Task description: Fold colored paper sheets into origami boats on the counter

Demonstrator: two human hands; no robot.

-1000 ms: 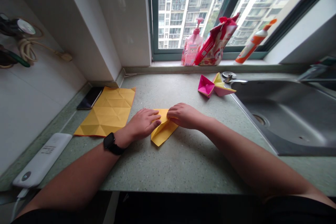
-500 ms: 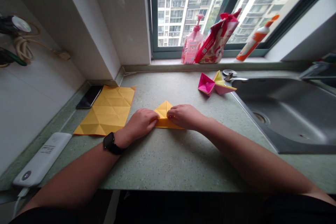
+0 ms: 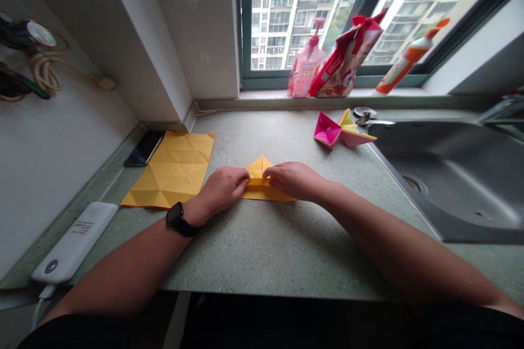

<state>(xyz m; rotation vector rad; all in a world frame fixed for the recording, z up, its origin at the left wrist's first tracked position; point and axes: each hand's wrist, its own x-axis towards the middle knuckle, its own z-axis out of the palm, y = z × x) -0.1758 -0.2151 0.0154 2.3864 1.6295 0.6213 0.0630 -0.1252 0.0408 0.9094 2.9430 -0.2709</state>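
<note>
The folded yellow paper (image 3: 260, 185) lies flat on the green counter (image 3: 262, 251), in the middle of the frame. It is already folded several times: a small triangle peak stands up at its top and a flat band runs below. The left hand (image 3: 224, 188) presses on its left end with the fingers held together, and the right hand (image 3: 291, 180) presses on its right end in the same way, the fingertips almost meeting over the centre. I judge that a crease is being flattened, so the model is only partly done.

At middle left, a creased yellow sheet (image 3: 174, 170) lies open and unfolded, touching a dark phone (image 3: 144, 148). At upper right of the centre, a finished pink and yellow paper figure (image 3: 341, 131) sits beside the sink (image 3: 458, 180).
</note>
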